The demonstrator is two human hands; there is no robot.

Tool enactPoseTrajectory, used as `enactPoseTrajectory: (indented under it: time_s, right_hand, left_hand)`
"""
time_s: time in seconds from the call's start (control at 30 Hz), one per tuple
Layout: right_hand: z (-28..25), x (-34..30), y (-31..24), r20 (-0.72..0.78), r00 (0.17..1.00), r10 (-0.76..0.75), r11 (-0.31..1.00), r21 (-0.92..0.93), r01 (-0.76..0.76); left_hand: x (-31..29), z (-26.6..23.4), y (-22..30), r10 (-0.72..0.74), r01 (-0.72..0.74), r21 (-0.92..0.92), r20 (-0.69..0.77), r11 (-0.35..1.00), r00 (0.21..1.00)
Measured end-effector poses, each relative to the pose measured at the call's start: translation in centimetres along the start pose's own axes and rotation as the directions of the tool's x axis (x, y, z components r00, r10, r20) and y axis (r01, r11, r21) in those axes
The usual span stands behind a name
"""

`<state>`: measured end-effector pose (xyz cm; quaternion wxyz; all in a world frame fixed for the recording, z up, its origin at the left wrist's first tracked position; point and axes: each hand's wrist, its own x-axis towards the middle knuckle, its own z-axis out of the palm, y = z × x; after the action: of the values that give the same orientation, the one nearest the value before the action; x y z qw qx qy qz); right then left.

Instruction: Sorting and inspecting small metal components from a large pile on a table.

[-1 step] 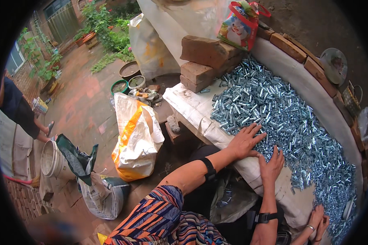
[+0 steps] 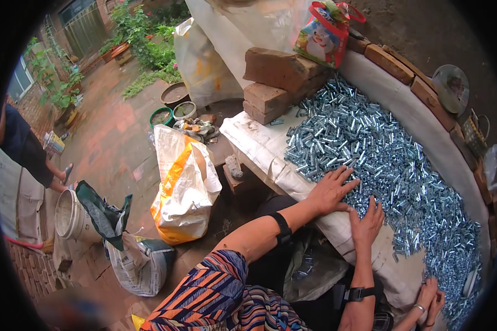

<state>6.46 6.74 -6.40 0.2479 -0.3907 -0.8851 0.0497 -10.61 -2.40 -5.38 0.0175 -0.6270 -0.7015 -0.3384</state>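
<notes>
A wide heap of small, shiny, bluish-silver metal tube-like pieces (image 2: 364,138) covers the white cloth-topped surface. My left hand (image 2: 331,193) lies at the heap's near edge with its fingers stretched over the pieces. Close to its right, my right hand (image 2: 366,225) has its fingers extended upward against the same edge. Neither hand shows a piece gripped in it. Below the surface's edge, a dark plastic bag (image 2: 315,273) by my lap has a few metal pieces in it.
Another person's hands (image 2: 428,298) are at the heap's lower right. Stacked bricks (image 2: 270,99) and a red bag (image 2: 323,36) stand at the far end; a brick rim (image 2: 389,60) borders the right. White-orange sack (image 2: 185,190), bucket (image 2: 74,215) and a standing person (image 2: 25,146) are left.
</notes>
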Motion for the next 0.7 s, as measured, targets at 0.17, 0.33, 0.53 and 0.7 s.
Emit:
enactPoseTrajectory:
  time_s: [0.17, 0.33, 0.53, 0.7]
  right_hand:
    - [-0.33, 0.2, -0.38, 0.02, 1.0, 0.018, 1.0, -0.001, -0.018]
    - [-0.13, 0.19, -0.2, 0.018, 1.0, 0.019, 1.0, -0.009, -0.019]
    - [-0.25, 0.2, -0.27, 0.022, 1.0, 0.014, 1.0, 0.0, -0.014]
    - [-0.15, 0.24, -0.47, 0.026, 0.999, 0.032, 0.999, -0.009, -0.032]
  left_hand:
    - [0.02, -0.09, 0.06, -0.009, 0.009, 0.002, 0.015, 1.0, 1.0]
    - [0.01, -0.25, 0.09, 0.007, -0.007, 0.009, -0.004, 1.0, 1.0]
    - [-0.01, -0.08, -0.03, 0.01, -0.01, 0.01, -0.018, 1.0, 1.0]
    - [-0.05, -0.22, -0.09, 0.011, -0.011, 0.008, -0.009, 1.0, 1.0]
